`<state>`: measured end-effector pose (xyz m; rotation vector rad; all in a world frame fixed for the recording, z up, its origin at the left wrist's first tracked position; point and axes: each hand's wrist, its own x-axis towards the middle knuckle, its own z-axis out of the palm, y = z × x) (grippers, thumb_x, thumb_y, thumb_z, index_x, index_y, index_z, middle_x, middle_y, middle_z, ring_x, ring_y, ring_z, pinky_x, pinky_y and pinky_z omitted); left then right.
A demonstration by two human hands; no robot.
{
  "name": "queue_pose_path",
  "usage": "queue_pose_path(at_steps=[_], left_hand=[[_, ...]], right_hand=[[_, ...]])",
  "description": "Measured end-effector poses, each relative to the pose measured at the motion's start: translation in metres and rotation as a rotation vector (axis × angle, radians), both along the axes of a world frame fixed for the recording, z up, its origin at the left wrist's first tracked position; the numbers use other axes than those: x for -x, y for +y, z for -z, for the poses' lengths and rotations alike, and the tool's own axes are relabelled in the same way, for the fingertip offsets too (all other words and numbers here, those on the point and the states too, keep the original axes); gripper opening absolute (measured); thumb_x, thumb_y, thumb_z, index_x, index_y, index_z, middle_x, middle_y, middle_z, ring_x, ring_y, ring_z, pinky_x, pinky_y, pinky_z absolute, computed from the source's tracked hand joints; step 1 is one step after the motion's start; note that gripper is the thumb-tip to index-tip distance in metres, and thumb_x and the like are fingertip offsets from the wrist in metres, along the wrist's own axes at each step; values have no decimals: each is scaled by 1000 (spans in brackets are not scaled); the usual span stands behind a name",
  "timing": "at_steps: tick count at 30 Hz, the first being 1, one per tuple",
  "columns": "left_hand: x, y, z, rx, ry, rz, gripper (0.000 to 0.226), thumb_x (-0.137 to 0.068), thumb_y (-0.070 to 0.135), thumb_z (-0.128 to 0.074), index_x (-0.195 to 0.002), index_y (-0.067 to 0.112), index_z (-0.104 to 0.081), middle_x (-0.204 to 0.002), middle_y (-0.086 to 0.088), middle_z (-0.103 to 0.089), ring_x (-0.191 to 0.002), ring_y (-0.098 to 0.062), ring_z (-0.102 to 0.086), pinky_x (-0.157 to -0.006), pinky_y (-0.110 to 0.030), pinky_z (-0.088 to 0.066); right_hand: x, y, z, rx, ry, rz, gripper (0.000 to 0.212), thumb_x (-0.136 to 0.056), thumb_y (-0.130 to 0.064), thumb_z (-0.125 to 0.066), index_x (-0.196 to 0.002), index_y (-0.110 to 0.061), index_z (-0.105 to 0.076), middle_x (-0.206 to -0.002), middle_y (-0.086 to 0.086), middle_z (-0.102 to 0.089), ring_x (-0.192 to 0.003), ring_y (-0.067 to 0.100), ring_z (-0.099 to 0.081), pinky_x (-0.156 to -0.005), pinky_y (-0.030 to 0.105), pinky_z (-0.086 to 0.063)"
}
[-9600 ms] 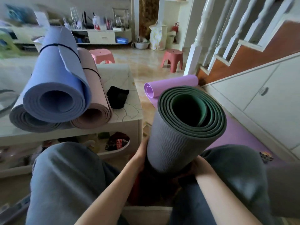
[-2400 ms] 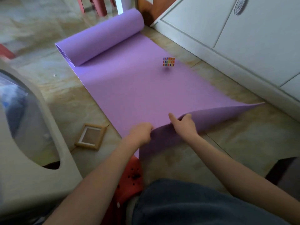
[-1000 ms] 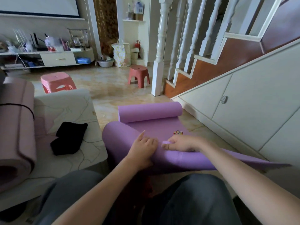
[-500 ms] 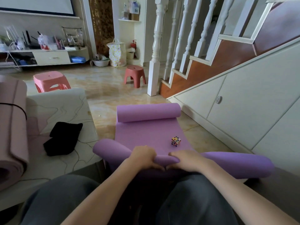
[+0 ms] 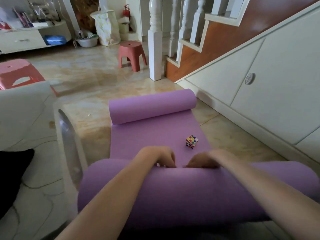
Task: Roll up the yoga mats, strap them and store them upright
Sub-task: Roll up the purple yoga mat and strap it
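A purple yoga mat lies along the floor in front of me, its far end curled into a roll. The near end is rolled into a thick loose roll across my lap. My left hand and my right hand sit side by side on the far top of that roll, fingers curled down over its front edge and gripping it. The fingertips are hidden behind the roll, and the right hand is blurred. A small colourful puzzle cube stands on the flat stretch of mat just beyond my right hand.
A white low table with a black cloth stands close on the left. White cabinet doors under the stairs run along the right. A newel post, a red stool and a pink stool stand further off.
The near roll has grown thicker and come closer to me. My hands have shifted over its top, nearer the cube. The view has tilted down a little.
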<state>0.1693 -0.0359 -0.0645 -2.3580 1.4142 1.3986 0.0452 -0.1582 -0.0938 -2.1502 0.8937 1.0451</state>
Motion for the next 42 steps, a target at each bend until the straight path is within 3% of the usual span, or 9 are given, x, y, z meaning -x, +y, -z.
queue_pose_path(at_steps=[5, 11, 16, 20, 24, 31, 35, 38, 42], left_hand=[[-29, -89, 114, 236, -312, 56, 33, -96, 15, -52, -129, 13, -56, -131, -9, -57, -118, -27, -54, -92, -32, -42], [-51, -154, 242, 400, -381, 75, 73, -97, 36, -52, -155, 23, -11, -161, -4, -16, -146, -25, -19, -114, -44, -22], [-48, -192, 311, 185, -222, 22, 125, -73, 68, -67, -150, 27, 23, -160, 8, 23, -146, -34, 21, -107, -73, -4], [-35, -198, 342, 26, -263, 91, 150, -50, 84, -68, -143, 26, 35, -148, 11, 45, -133, -39, 43, -94, -82, 10], [-37, -197, 343, 33, -257, 87, 150, -48, 86, -65, -142, 28, 37, -146, 11, 47, -132, -38, 44, -93, -82, 10], [-34, -195, 352, 70, -327, 116, 145, -54, 87, -61, -142, 27, 38, -146, 9, 48, -133, -40, 42, -94, -83, 8], [-29, -195, 342, 62, -388, 136, 141, -59, 84, -61, -146, 23, 32, -151, 6, 41, -137, -39, 36, -98, -81, 4], [-9, -191, 323, 22, -477, 178, 123, -75, 76, -54, -152, 14, 20, -159, 0, 27, -142, -33, 30, -102, -77, 1], [23, -153, 292, -29, -421, 246, 73, -99, 47, -44, -155, 11, -12, -161, -5, 17, -147, -29, 18, -112, -67, -9]], right_hand=[[-36, -85, 116, 487, -284, 20, 58, -90, -23, -64, -141, -16, -35, -135, 13, -47, -118, 33, -52, -93, 39, -47], [-76, -167, 218, 489, -459, 277, 97, -82, -37, -75, -153, -39, -10, -159, 23, 8, -141, 43, -24, -113, 45, -26], [-93, -182, 298, 414, -767, 388, 58, -84, -21, -72, -136, -20, -48, -141, 18, -37, -121, 39, -48, -100, 40, -40], [-76, -196, 313, 615, -905, 482, 49, -84, -17, -70, -130, -20, -54, -125, 19, -44, -103, 41, -53, -93, 42, -45], [-20, -239, 309, 837, -847, 781, 50, -89, -21, -65, -136, -23, -50, -134, 19, -38, -111, 37, -47, -98, 35, -38], [38, -255, 325, 804, -642, 887, 60, -91, -21, -58, -145, -26, -33, -145, 25, -24, -123, 41, -42, -105, 37, -35], [25, -237, 309, 969, -299, 707, 74, -96, -38, -46, -154, -34, 1, -160, 17, 12, -146, 43, 7, -113, 61, -4], [7, -194, 292, 977, -318, 432, 73, -99, -41, -39, -154, -27, 6, -162, 12, -2, -148, 36, -2, -114, 59, -12], [-4, -104, 267, 693, -452, 325, 51, -100, -43, -38, -142, -15, -36, -139, 14, -46, -127, 32, -44, -94, 46, -38]])
